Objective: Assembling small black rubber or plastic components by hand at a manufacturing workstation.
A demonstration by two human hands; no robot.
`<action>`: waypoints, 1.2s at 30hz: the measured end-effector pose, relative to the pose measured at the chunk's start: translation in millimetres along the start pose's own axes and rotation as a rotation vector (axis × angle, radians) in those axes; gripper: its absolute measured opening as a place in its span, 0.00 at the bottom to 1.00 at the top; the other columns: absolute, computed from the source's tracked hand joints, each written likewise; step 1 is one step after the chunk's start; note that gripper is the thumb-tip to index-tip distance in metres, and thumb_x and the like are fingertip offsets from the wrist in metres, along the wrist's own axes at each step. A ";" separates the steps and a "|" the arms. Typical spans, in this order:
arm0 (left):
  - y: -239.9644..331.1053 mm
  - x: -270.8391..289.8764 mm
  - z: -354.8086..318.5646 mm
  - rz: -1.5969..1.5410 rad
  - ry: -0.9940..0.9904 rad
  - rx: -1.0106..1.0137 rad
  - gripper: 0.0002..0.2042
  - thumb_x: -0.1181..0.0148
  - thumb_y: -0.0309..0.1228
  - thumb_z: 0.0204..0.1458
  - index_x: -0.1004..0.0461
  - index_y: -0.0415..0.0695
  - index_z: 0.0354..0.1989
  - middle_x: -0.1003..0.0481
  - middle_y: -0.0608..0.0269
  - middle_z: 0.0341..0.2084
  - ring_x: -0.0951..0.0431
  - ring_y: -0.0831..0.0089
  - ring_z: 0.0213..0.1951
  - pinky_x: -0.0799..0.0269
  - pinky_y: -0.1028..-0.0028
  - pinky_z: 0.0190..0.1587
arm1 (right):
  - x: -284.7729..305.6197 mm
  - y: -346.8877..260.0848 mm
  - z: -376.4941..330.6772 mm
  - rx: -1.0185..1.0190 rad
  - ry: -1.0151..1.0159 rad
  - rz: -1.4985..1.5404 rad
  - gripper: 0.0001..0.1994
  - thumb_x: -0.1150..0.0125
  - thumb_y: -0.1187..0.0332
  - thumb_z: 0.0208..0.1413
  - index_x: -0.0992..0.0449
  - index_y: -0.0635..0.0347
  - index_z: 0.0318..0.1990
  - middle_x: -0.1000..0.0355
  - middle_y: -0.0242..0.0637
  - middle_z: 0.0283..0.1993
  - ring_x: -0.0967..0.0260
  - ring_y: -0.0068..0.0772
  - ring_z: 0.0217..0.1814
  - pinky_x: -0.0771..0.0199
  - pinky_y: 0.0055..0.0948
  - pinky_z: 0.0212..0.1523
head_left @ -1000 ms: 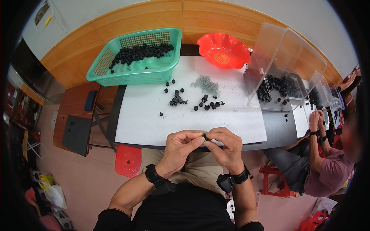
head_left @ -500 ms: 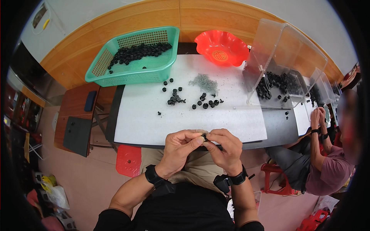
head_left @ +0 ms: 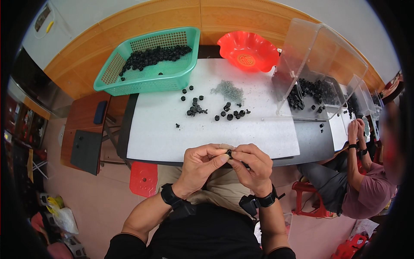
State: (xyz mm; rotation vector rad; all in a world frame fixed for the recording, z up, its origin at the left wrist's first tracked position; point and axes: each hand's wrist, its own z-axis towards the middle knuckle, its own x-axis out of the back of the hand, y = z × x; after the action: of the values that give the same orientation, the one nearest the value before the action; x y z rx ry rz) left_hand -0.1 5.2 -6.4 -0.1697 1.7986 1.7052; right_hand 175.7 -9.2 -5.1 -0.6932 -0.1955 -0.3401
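Observation:
At the front edge of the table, my left hand (head_left: 203, 165) and my right hand (head_left: 251, 163) meet fingertip to fingertip. Both pinch one small black plastic part (head_left: 229, 153), mostly covered by the fingers. Beyond them on the white foam sheet (head_left: 194, 140) lie several loose black knob-like parts in two groups, a left group (head_left: 196, 108) and a right group (head_left: 230, 116). A heap of small silvery pieces (head_left: 228, 90), too fine to make out singly, lies behind these. One tiny black piece (head_left: 177, 125) sits apart at the left.
A green basket (head_left: 146, 84) with many black parts stands at the back left, a red scalloped bowl (head_left: 258, 45) at the back. Right of it, a clear plastic bin (head_left: 302, 56) lies with black parts inside. A co-worker (head_left: 362, 185) sits at the far right. A red stool (head_left: 143, 178) stands below.
My hands stay joined around the small black part, with only slight finger movement. The whole view has shifted a little; the things on the table look unmoved.

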 end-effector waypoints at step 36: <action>2.0 2.6 9.2 0.033 -0.081 -0.045 0.07 0.39 0.16 0.56 0.20 0.36 0.42 0.21 0.47 0.47 0.20 0.67 0.49 0.24 0.69 0.54 | -5.5 2.4 -2.1 0.013 0.071 -0.043 0.12 0.28 0.80 0.47 0.23 0.65 0.39 0.23 0.46 0.37 0.22 0.38 0.36 0.20 0.28 0.32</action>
State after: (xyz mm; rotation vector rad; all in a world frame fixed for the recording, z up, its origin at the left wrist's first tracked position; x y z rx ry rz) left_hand 0.2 14.9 -5.6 -0.0892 1.7138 1.7509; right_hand 171.6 -7.5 -9.7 -0.6640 -0.1450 -0.4037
